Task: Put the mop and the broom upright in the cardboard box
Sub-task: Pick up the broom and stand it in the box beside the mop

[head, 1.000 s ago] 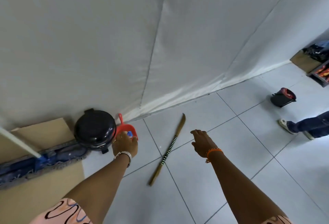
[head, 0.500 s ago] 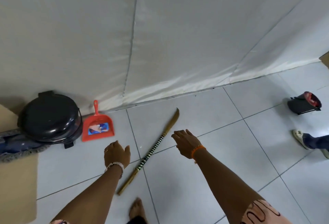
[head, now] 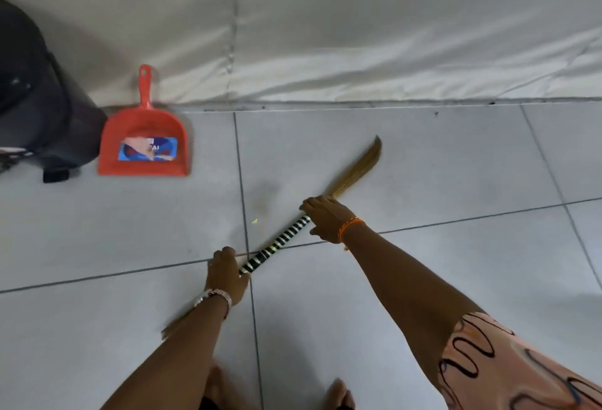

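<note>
The broom (head: 283, 240) lies aslant on the grey tiled floor, a thin stick broom with a black-and-white striped wrap and straw-coloured bristles fanning toward the upper right. My right hand (head: 329, 219) is closed over it where the stripes meet the bristles. My left hand (head: 226, 274) grips it lower down, at the near end of the stripes. The stick's near end shows blurred beneath my left forearm. Neither the mop nor the cardboard box is in view.
A red dustpan (head: 145, 145) lies flat by the wall at the left. A black bin (head: 35, 100) stands at the left edge beside it. White cloth sheeting (head: 358, 25) hangs along the back wall. My bare feet (head: 338, 393) show at the bottom edge.
I have bent lower toward the floor. Both hands, open above the broom before, have come down and closed on it. The box, the mop and the other person have left the view.
</note>
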A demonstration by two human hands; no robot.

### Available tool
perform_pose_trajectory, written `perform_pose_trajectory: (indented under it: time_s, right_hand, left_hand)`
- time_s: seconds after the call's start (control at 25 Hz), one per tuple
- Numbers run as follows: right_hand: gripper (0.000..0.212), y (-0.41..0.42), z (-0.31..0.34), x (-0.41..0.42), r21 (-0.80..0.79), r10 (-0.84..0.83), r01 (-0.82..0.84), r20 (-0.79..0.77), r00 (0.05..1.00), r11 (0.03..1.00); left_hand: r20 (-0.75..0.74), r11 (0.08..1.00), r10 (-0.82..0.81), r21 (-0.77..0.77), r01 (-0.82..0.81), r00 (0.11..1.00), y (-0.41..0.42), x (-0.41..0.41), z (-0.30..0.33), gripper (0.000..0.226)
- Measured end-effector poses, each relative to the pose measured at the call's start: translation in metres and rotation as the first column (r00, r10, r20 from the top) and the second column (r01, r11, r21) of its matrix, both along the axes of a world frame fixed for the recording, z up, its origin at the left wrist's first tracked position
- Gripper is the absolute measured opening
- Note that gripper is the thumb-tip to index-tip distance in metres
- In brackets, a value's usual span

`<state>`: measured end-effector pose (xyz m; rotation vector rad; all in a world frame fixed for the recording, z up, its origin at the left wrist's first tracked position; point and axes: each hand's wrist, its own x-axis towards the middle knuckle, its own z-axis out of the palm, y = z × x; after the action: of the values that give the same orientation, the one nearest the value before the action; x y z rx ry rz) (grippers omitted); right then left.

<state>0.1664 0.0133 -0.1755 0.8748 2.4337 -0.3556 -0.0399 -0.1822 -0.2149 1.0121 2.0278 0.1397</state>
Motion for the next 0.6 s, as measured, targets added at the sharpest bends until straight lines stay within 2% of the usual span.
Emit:
perform_pose_trajectory:
  time_s: [0.16,0.32,0.48,0.56,0.6]
  right_hand:
    - [0.062,-0.003,-0.087,-0.011,0.014,0.085,-0.085,0.06,0.995,0.996]
    - [0.033,-0.007,-0.115,-0.012,0.185,0.164,-0.178,0.087,0.983,0.967]
    - [0.034,0.006,-0.08,-0.013,0.182,0.167,-0.173,0.048,0.985,0.968]
    - [0.037,0.017,-0.036,-0.012,0.139,0.083,-0.081,-0.009,0.997,0.987]
    - [0.038,0.026,0.001,-0.016,0.11,0.049,-0.045,-0.035,0.998,0.993]
  left_hand:
    - [-0.202,0.985,-0.137,0.077,0.155,0.97,-0.035,0.008,-0.075,0.041]
    - [-0.293,0.96,-0.224,0.099,0.263,0.929,-0.053,0.001,-0.103,0.047]
    - [-0.45,0.925,-0.207,0.198,0.323,0.869,-0.034,-0.013,-0.052,0.038]
    - [-0.631,0.841,-0.176,0.303,0.449,0.755,-0.01,-0.031,-0.004,0.031]
    - [-0.693,0.802,-0.13,0.347,0.486,0.709,0.009,-0.045,0.036,0.037]
